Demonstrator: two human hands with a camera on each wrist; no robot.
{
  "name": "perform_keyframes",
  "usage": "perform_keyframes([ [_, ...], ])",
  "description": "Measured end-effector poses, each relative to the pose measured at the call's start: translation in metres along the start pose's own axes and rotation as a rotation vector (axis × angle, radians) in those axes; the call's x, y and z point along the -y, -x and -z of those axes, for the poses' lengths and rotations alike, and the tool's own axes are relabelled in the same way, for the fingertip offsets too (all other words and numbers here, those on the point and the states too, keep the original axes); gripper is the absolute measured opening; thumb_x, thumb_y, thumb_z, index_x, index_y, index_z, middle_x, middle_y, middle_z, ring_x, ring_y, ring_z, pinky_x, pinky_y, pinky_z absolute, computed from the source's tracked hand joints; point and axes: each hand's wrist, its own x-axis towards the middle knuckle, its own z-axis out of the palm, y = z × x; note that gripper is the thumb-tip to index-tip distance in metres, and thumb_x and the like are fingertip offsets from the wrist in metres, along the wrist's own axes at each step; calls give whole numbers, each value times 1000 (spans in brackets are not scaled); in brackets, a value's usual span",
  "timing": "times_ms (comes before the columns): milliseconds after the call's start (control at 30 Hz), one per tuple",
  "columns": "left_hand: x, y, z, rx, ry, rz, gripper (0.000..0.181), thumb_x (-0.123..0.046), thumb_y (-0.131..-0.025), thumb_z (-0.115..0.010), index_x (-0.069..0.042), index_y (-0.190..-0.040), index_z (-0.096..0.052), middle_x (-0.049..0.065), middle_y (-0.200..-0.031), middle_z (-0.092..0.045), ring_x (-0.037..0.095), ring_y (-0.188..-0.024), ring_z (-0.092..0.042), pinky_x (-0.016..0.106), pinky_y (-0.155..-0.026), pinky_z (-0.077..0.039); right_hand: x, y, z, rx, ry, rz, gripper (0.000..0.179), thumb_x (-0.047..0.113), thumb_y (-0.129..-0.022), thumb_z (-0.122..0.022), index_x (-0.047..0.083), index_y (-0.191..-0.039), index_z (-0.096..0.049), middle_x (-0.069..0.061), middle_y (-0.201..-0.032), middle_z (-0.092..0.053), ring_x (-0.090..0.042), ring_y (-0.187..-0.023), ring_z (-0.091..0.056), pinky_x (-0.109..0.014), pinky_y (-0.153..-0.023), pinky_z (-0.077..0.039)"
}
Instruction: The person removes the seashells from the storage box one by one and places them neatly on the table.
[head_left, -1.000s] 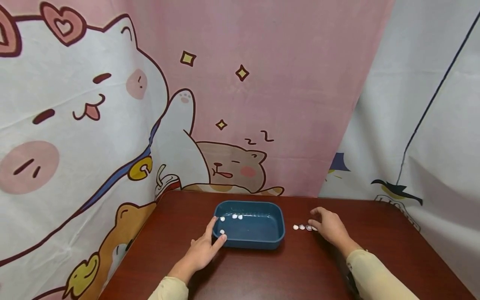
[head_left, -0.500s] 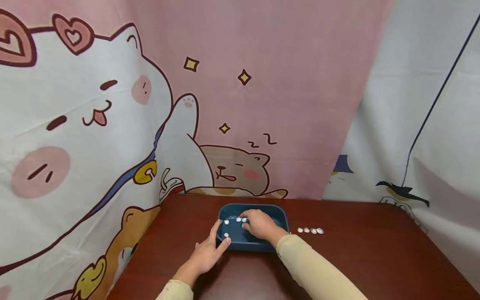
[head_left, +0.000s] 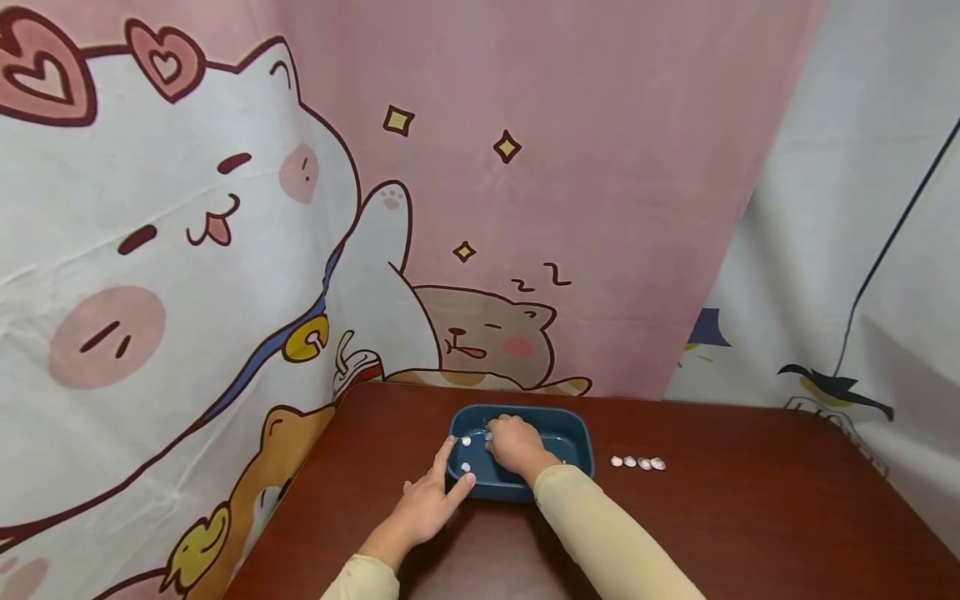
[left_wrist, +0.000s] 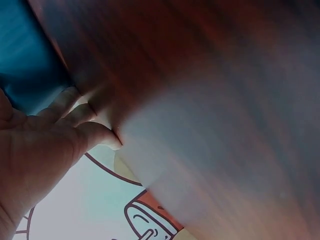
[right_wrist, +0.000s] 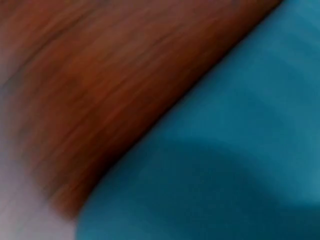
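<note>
Blue tray [head_left: 502,492], one: on the brown table [head_left: 750,500], near its far edge. We judge it stiff, light plastic, apt to slide; best held by the rim at its left and right edges.
Left hand [head_left: 426,504], one: at the tray's left edge, thumb and forefinger spread apart.
Right hand [head_left: 516,446], one: inside the tray, toward the far left corner, fingers bent downward; a white bit shows at the tips, but we cannot tell whether they pinch it.
Pair of small shells [head_left: 466,467], so we take them: in the tray along its left edge, apart.
Row of four shells [head_left: 630,462]: on the table, beyond the tray's right edge. We expect light, hard, slippery pieces, perhaps brittle; pinch by opposite rims, gently.
</note>
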Motion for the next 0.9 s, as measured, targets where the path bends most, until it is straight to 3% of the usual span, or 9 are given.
perform_keyframes([
  [200,-1,-1,-1,4,9,-13,89,-72,-106,-41,-21,-172,-10,26,-165,-46,50,-149,-49,90,-114,-16,3,0,-1,54,-110,-35,21,11,-103,-70,7,-121,-80,-10,-120,-77,-26,-112,-71,-51,-109,-56],
  [433,3,-3,-1,-13,-7,15,89,-74,-105,-42,-25,-172,-10,24,-166,-46,49,-150,-48,88,-116,-16,-7,14,10,19,-167,11,9,2,-94,-77,5,-102,-80,-8,-100,-77,-20,-87,-68,-44,-89,-62],
  [533,3,-3,0,-16,-5,18,89,-72,-105,-44,-25,-172,-11,24,-167,-45,49,-151,-48,88,-116,-16,-10,19,15,43,-154,30,6,1,-93,-78,6,-96,-76,-7,-93,-73,-19,-82,-64,-43,-85,-61],
  [733,3,-2,-1,-18,-1,19,88,-72,-105,-44,-25,-172,-11,24,-167,-44,49,-151,-48,88,-116,-17,-13,31,16,146,-189,55,3,6,-101,-69,8,-103,-68,-4,-92,-66,-19,-83,-58,-43,-85,-56],
  [900,3,-1,-2,-18,2,15,88,-71,-105,-45,-25,-172,-12,24,-166,-45,49,-150,-48,88,-115,-17,-19,35,17,126,-183,138,6,5,-99,-71,9,-96,-70,0,-85,-64,-15,-77,-56,-37,-77,-54],
])
